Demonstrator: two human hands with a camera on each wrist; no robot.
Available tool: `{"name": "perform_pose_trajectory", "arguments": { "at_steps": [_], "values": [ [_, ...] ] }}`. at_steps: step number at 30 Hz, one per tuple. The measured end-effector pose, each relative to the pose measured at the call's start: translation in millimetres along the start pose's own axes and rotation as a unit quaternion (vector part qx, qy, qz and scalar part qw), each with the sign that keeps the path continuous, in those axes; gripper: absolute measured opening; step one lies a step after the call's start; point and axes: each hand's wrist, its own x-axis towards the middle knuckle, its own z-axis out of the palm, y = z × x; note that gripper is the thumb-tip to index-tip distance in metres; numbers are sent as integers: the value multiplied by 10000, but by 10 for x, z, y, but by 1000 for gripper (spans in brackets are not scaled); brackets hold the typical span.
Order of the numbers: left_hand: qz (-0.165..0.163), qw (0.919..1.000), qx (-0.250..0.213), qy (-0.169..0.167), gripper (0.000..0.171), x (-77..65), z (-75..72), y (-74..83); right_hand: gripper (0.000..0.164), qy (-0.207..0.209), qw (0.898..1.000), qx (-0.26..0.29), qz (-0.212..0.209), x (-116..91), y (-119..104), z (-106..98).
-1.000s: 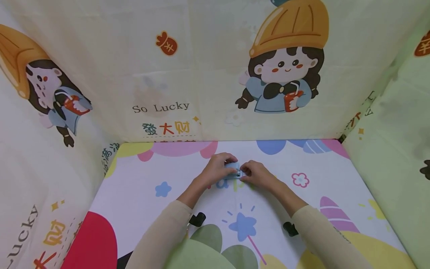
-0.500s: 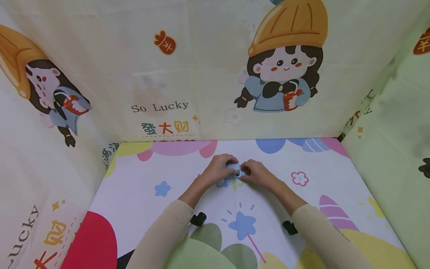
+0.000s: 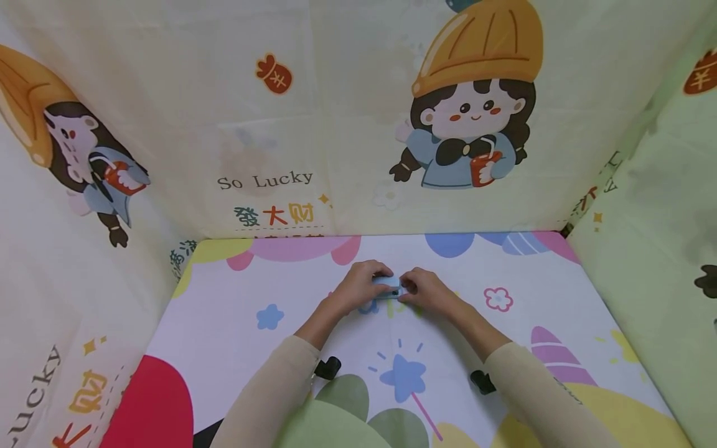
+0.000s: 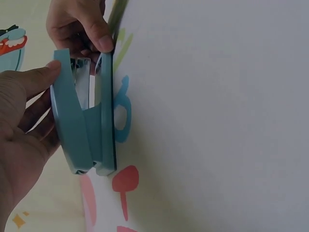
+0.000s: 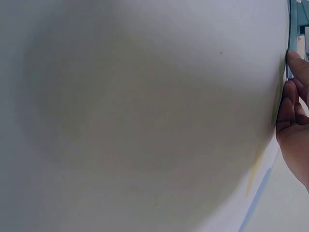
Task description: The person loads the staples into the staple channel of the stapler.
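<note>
A light blue stapler (image 3: 385, 287) lies on the table near its far middle. In the left wrist view, the stapler (image 4: 77, 116) shows a gap between its upper arm and its base, with metal parts visible inside. My left hand (image 3: 361, 287) grips the upper arm, the thumb on the near side and the other fingers round the back. At the stapler's front end, my right hand (image 3: 428, 290) has its fingers curled and pinches the tip of the base, its thumb (image 4: 104, 41) against the edge. Its fingertips are partly hidden.
A printed cloth with coloured shapes covers the table (image 3: 336, 336). Patterned fabric walls (image 3: 347, 124) stand at the back and both sides. Black wrist cameras, one on the left forearm (image 3: 327, 368) and one on the right (image 3: 482, 382), hang close above the tabletop.
My left hand has come down slightly with the stapler's upper arm. The right hand stays at the stapler's front end, and the head view shifts a little.
</note>
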Motion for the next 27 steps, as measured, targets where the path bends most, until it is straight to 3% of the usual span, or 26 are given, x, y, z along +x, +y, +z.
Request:
{"name": "perform_pose_trajectory", "arguments": {
  "at_steps": [6,11,27],
  "values": [
    [44,9999,-158,53,28,-29,-1,-47,31,9,9999,124,4,-7,10,4],
    [185,9997,88,94,26,-35,22,-14,31,39,9999,158,41,-15,15,9],
    [197,9969,765,37,24,-1,121,22,31,57,9998,170,42,-45,-31,-4]
  ]
}}
